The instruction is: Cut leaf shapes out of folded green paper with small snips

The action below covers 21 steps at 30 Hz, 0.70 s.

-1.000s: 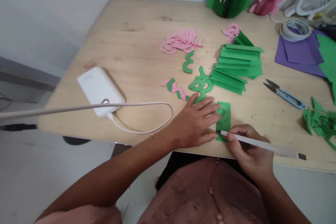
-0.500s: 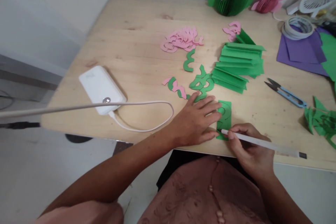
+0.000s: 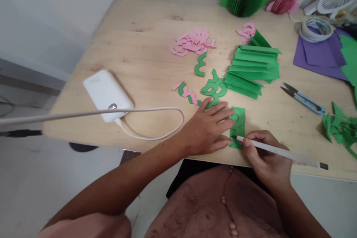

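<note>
Slid the tip of the white pen (image 3: 279,151) slightly rightward over the green slip (image 3: 238,130) since the earlier frame. Pinched the pen near its tip between thumb and fingers of the right hand (image 3: 267,158). Kept the left hand (image 3: 206,130) palm down, fingers spread and holding nothing, some fingertips on the slip's left edge. Found the slip flat near the front edge of the wooden table (image 3: 147,70), marked with curved lines. Noted green cutouts (image 3: 214,88) by the left fingertips, folded green strips (image 3: 252,65) beyond, blue snips (image 3: 306,102) to the right. Logged a pink cutout pile (image 3: 193,41) farther back, a white power bank (image 3: 107,95) well left.
</note>
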{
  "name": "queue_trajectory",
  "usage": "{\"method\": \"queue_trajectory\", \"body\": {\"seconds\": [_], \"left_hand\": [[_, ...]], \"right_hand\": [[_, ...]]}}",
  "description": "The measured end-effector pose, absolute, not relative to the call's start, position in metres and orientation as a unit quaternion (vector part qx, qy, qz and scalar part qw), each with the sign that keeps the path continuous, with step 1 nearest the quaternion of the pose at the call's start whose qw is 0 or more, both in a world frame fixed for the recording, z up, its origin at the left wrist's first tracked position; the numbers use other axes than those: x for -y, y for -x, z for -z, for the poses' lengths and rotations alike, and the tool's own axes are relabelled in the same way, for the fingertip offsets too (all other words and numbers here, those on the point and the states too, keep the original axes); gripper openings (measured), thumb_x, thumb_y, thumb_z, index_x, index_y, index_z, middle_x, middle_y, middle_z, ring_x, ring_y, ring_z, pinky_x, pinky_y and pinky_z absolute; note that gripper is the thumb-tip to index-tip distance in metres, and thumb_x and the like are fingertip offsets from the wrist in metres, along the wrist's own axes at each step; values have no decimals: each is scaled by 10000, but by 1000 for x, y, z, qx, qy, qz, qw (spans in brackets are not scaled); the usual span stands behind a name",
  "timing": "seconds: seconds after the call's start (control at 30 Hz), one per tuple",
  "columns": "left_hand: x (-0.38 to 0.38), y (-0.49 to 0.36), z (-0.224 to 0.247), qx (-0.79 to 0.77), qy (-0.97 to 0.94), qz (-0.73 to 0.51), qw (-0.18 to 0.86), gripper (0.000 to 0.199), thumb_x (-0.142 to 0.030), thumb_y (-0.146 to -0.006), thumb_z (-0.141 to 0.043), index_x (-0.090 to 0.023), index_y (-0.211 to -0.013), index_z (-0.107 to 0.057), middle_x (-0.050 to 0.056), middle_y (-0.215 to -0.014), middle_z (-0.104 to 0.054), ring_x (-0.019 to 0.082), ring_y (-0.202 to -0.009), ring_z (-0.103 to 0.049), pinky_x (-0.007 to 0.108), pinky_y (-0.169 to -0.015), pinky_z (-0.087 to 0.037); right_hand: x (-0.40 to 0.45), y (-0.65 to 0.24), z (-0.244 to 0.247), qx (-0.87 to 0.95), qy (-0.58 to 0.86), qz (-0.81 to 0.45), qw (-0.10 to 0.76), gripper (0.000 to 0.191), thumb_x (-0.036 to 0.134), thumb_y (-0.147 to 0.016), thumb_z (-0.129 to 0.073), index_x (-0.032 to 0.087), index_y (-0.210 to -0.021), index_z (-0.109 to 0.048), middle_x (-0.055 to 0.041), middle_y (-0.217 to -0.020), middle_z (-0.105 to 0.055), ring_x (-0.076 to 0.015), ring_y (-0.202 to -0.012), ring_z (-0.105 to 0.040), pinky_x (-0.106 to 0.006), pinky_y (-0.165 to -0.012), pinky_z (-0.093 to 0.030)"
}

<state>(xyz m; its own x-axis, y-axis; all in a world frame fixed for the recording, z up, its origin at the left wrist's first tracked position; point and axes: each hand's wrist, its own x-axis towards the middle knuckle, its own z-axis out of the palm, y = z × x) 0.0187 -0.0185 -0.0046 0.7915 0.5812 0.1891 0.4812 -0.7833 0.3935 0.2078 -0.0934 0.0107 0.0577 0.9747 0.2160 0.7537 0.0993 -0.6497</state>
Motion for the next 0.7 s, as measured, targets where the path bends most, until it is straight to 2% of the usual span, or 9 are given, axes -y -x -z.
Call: {"method": "queue_trajectory", "body": {"seconds": [0.2, 0.7], "left_hand": [[18, -19, 4, -286, -932, -154, 162, 376, -426, -873, -529, -180, -1151, -590, 101, -1381, -521, 290, -1367, -331, 537, -1134, -138], [18, -19, 5, -285, -931, -158, 165, 367, -421, -884, -510, -181, -1148, -598, 108, -1371, -529, 296, -1364, -335, 544, -1132, -141]], "right_hand": [[95, -208, -11, 636, 659, -211, 341, 107, 296, -826, -623, 208, -768, -606, 4, -598, -642, -129, -452, -544, -230, -410, -423], [94, -207, -13, 660, 653, -190, 320, 109, 299, -835, -605, 214, -768, -607, 9, -602, -640, -133, -466, -554, -241, -451, -444]]}}
